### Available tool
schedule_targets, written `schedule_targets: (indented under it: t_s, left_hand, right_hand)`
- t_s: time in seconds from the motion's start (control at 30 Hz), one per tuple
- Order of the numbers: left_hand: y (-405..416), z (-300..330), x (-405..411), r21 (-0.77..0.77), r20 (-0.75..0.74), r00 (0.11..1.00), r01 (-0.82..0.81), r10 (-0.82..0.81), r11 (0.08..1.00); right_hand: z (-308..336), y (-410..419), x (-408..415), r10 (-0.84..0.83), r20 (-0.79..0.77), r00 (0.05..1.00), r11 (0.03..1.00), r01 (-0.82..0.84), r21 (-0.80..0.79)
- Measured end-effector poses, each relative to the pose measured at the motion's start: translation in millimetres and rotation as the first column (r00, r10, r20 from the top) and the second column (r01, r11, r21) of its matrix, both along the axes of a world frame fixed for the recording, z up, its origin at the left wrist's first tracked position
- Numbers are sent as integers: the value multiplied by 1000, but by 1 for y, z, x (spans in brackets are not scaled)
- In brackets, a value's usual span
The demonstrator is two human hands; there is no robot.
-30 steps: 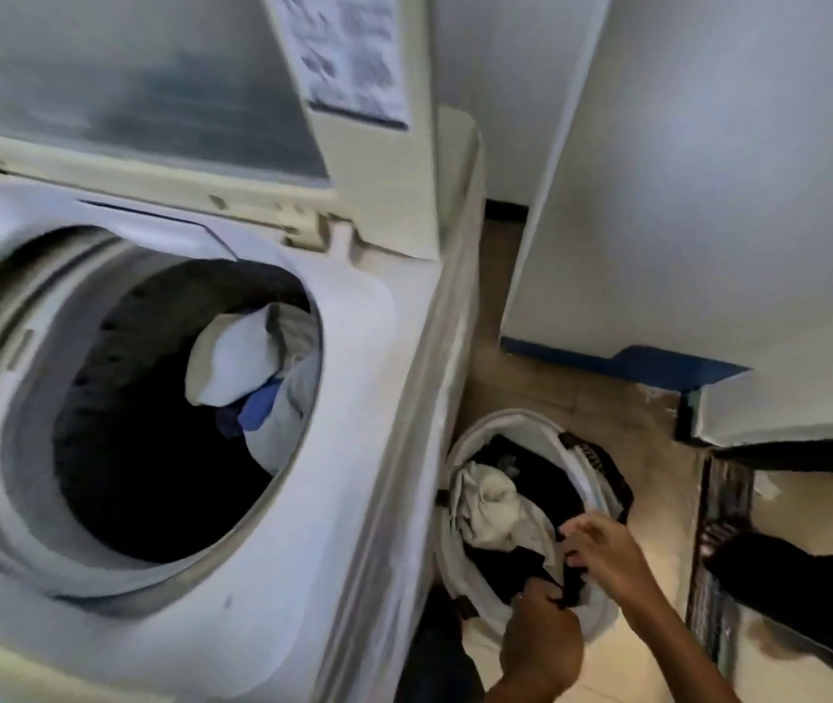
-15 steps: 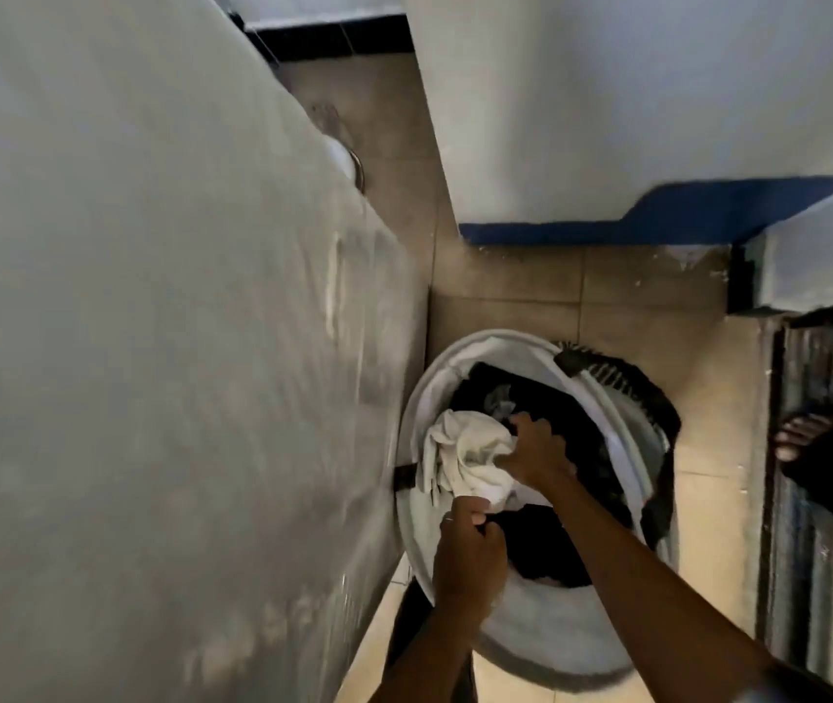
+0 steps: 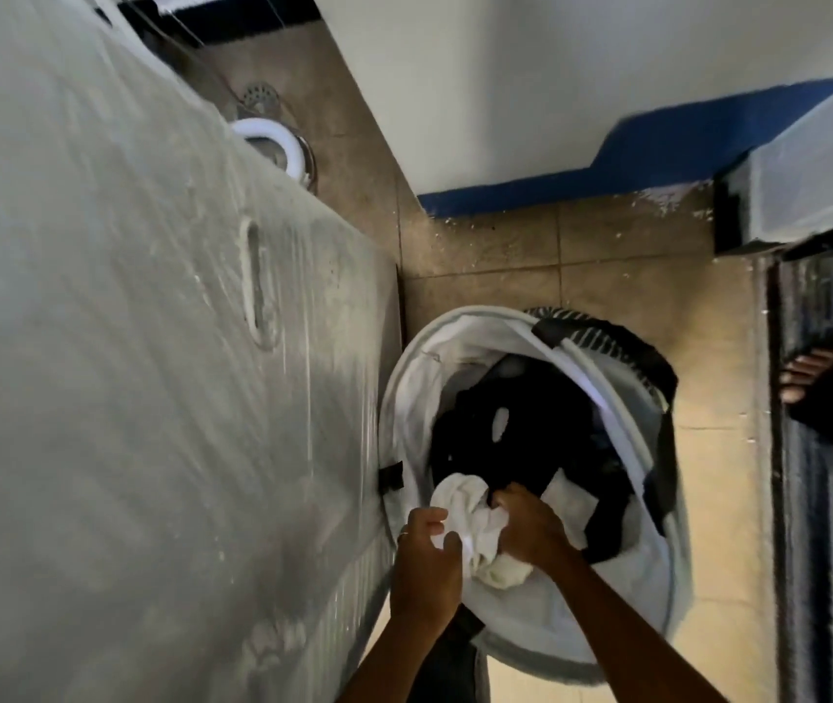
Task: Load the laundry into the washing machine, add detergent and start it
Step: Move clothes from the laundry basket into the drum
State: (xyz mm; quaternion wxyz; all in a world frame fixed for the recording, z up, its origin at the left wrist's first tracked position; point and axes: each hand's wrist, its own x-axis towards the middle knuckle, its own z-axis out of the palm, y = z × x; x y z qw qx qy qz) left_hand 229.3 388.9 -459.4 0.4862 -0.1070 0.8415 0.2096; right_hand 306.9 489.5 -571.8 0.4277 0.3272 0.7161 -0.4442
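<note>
- Both our hands work at the near edge of the round white fabric laundry hamper point(image 3: 460, 347) on the tiled floor point(image 3: 607, 276); our left hand point(image 3: 427, 560) curls its thumb and fingers onto the crumpled white cloth garment point(image 3: 470, 520), and our right hand point(image 3: 531, 530) pinches the same bundle from the other side.
- We hold it from two sides, we judge, because limp cloth sags and trails; gathering it into a wad keeps it from snagging the dark clothes point(image 3: 531, 428) beneath.
- This white garment sits in the hamper's near part, on top of the dark pile, between our two hands.
- Its long axis runs roughly from the hamper's middle towards us, the lower end drooping near our wrists; being bunched, it has no clear front or back that we can tell.
- Beside the hamper, almost touching it, stands the dusty white side panel of the washing machine point(image 3: 150, 398), so the lift up and left is short.
- Loading looks part done: dark clothes remain; detergent and starting are not yet reached.
</note>
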Motion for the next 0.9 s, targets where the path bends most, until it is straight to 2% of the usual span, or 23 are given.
schedule_targets:
  t_s: [0.13, 0.3, 0.47, 0.63, 0.77, 0.9]
  left_hand:
    - [20, 31, -5, 28, 0, 1000, -3, 3, 1000]
    - [58, 98, -15, 76, -42, 988, -142, 146, 987]
    - [85, 183, -35, 209, -83, 953, -269, 291, 940]
    - [104, 268, -53, 414, 106, 849, -511, 518, 753]
    - [120, 336, -58, 528, 256, 756, -631, 603, 568]
    - [119, 409, -61, 638, 280, 756, -607, 591, 474]
  right_hand:
    - [81, 18, 6, -127, -95, 987, 987, 135, 91]
    - [191, 43, -6, -315, -161, 935, 949, 313, -40]
    - [302, 70, -33, -418, -377, 826, 902, 426, -67]
    - [420, 83, -63, -562, -554, 614, 793, 590, -152]
    - [498, 81, -84, -752, -523, 400, 586, 769, -255]
    - [567, 67, -89, -593, -731, 338, 630, 760, -160]
